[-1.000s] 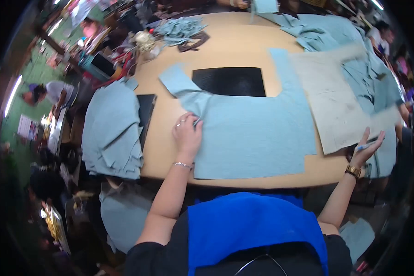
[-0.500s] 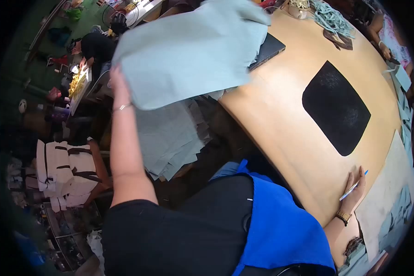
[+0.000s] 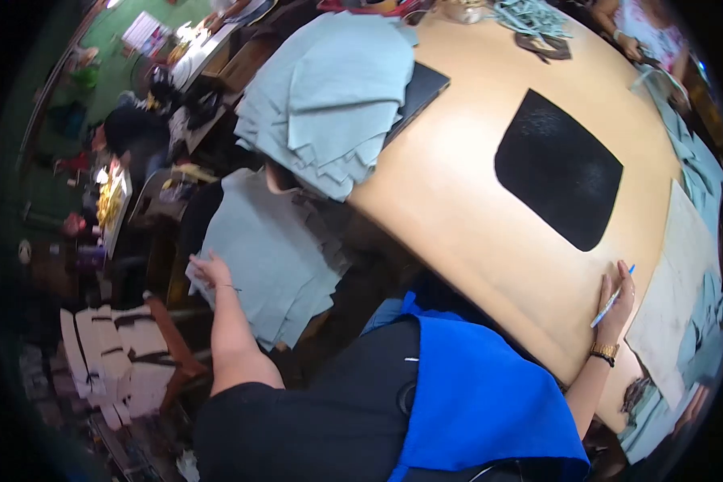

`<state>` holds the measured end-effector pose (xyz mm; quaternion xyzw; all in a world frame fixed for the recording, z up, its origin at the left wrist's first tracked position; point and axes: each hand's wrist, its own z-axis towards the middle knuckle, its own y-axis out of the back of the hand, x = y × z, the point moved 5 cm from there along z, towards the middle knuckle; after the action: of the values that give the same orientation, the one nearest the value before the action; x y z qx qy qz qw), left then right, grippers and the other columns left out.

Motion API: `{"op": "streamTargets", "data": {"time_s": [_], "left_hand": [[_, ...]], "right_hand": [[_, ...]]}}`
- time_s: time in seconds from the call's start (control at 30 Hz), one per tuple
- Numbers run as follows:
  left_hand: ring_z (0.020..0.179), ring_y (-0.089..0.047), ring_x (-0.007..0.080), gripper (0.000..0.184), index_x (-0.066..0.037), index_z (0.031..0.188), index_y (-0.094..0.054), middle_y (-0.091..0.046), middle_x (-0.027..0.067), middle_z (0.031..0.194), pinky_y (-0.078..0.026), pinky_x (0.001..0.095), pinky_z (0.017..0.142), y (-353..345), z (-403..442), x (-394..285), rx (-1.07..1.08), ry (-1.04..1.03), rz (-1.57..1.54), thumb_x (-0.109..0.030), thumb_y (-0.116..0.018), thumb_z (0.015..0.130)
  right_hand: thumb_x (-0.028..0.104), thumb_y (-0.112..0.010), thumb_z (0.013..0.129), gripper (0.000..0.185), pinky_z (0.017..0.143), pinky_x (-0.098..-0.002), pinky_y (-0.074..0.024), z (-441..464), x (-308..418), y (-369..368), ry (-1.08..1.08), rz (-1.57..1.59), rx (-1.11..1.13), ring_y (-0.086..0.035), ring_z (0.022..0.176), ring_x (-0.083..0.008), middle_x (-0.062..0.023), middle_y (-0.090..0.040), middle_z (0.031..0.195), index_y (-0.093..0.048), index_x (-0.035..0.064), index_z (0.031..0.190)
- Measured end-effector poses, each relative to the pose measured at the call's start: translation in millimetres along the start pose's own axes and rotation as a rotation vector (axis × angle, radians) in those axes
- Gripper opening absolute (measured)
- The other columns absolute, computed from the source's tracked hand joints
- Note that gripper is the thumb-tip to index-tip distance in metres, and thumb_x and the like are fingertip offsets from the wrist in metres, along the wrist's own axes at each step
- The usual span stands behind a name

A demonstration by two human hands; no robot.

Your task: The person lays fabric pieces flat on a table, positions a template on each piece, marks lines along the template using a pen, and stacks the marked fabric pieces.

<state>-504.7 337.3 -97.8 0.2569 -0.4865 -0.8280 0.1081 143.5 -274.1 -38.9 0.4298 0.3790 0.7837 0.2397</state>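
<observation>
Lower light-blue fabric stack [image 3: 265, 241]: left of the frame's centre, below the tabletop, its cut pieces fanned unevenly at the lower right edge.
Left hand [image 3: 210, 271]: at this stack's left edge, fingers extended and slightly spread; whether they pinch a piece I cannot tell.
Right hand [image 3: 617, 309]: lower right of the frame, palm up over the table, loosely holding a blue-and-white pen [image 3: 611, 303] across the fingers.
Upper fabric stack [image 3: 345, 88]: upper middle, at the end of the wooden table [image 3: 442, 169], beside a dark board [image 3: 423, 92].
Black mat [image 3: 558, 173]: right of centre, flat on the table.
Grey-white sheet [image 3: 673, 297]: right edge, near the right hand.
Blue fabric strips [image 3: 532, 18]: heaped at top right.
</observation>
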Motion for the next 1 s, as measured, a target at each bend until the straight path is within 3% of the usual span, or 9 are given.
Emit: {"op": "streamTargets", "data": {"time_s": [0.13, 0.2, 0.4, 0.43, 0.53, 0.57, 0.73, 0.83, 1.0], "left_hand": [[0.129, -0.043, 0.0334, 0.060, -0.013, 0.137, -0.048, -0.049, 0.0168, 0.136, -0.026, 0.0507, 0.109, 17, -69, -182, 0.278, -0.731, -0.526, -0.048, -0.058, 0.090], [0.130, -0.042, 0.0306, 0.066, -0.013, 0.135, -0.050, -0.053, 0.0127, 0.133, -0.027, 0.0538, 0.106, 68, -119, -259, 0.209, -0.973, -0.331, -0.057, -0.057, 0.086], [0.116, -0.056, 0.0317, 0.056, -0.012, 0.130, -0.050, -0.064, 0.0144, 0.115, -0.035, 0.0551, 0.097, 81, -139, -364, 0.251, -1.092, 0.064, -0.042, -0.064, 0.085], [0.099, -0.063, 0.0357, 0.048, -0.011, 0.127, -0.049, -0.068, 0.0155, 0.104, -0.041, 0.0534, 0.090, 80, -135, -372, 0.337, -1.000, 0.064, -0.026, -0.065, 0.084], [0.088, -0.064, 0.0391, 0.042, -0.011, 0.125, -0.049, -0.068, 0.0175, 0.096, -0.044, 0.0456, 0.087, 96, -137, -390, 0.462, -1.052, -0.137, -0.016, -0.061, 0.085], [0.087, -0.065, 0.0307, 0.033, -0.009, 0.123, -0.052, -0.068, 0.0123, 0.097, -0.047, 0.0373, 0.084, 101, -141, -400, 0.601, -1.087, -0.216, -0.011, -0.056, 0.090], [0.085, -0.058, 0.0084, 0.020, 0.001, 0.114, -0.060, -0.062, -0.0009, 0.100, -0.050, 0.0279, 0.074, 188, -224, -453, 1.310, -0.980, -1.261, -0.008, -0.051, 0.098], [0.091, -0.061, 0.0096, 0.024, 0.002, 0.119, -0.058, -0.064, 0.0038, 0.102, -0.050, 0.0233, 0.082, 250, -304, -466, 1.750, -0.883, -1.584, -0.008, -0.050, 0.099], [0.090, -0.060, 0.0061, 0.024, -0.002, 0.120, -0.063, -0.065, 0.0016, 0.103, -0.049, 0.0200, 0.083, 302, -442, -429, 1.888, -0.875, -1.583, -0.007, -0.051, 0.099]], "right_hand": [[0.001, -0.066, 0.085, 0.038, 0.104, -0.0384, -0.0412, 0, 1, 2, 0.000, 0.081, -0.016, -0.056, 0.118, -0.0289, -0.0175, -0.061, 0.123, -0.057, -0.0016, 0.122], [0.002, -0.068, 0.082, 0.038, 0.102, -0.0389, -0.0430, 1, 3, 4, 0.050, 0.038, -0.040, -0.057, 0.116, -0.0308, -0.0180, -0.062, 0.121, -0.059, -0.0005, 0.119], [0.001, -0.071, 0.078, 0.036, 0.097, -0.0394, -0.0464, 1, 6, 9, 0.060, 0.049, -0.100, -0.061, 0.109, -0.0318, -0.0176, -0.065, 0.114, -0.061, 0.0013, 0.112], [0.001, -0.072, 0.077, 0.035, 0.096, -0.0395, -0.0473, 2, 8, 11, 0.075, 0.030, -0.125, -0.062, 0.107, -0.0320, -0.0168, -0.066, 0.111, -0.061, 0.0020, 0.110], [0.002, -0.073, 0.076, 0.035, 0.094, -0.0394, -0.0480, 2, 12, 16, 0.089, 0.032, -0.139, -0.062, 0.106, -0.0320, -0.0162, -0.066, 0.110, -0.062, 0.0025, 0.109], [0.002, -0.073, 0.075, 0.035, 0.092, -0.0401, -0.0485, 2, 10, 16, 0.096, 0.030, -0.160, -0.062, 0.104, -0.0321, -0.0156, -0.067, 0.109, -0.062, 0.0031, 0.108], [0.007, -0.074, 0.075, 0.034, 0.089, -0.0410, -0.0483, 2, 7, 15, 0.073, 0.035, -0.159, -0.062, 0.102, -0.0313, -0.0142, -0.067, 0.107, -0.063, 0.0050, 0.107], [0.006, -0.074, 0.076, 0.034, 0.090, -0.0399, -0.0486, -1, 3, 15, 0.061, 0.041, -0.161, -0.061, 0.102, -0.0320, -0.0147, -0.067, 0.106, -0.063, 0.0057, 0.108], [-0.006, -0.063, 0.084, 0.037, 0.095, -0.0348, -0.0470, -6, 2, 15, -0.067, 0.401, -0.220, -0.061, 0.107, -0.0229, -0.0115, -0.065, 0.114, -0.061, 0.0053, 0.119]]}}
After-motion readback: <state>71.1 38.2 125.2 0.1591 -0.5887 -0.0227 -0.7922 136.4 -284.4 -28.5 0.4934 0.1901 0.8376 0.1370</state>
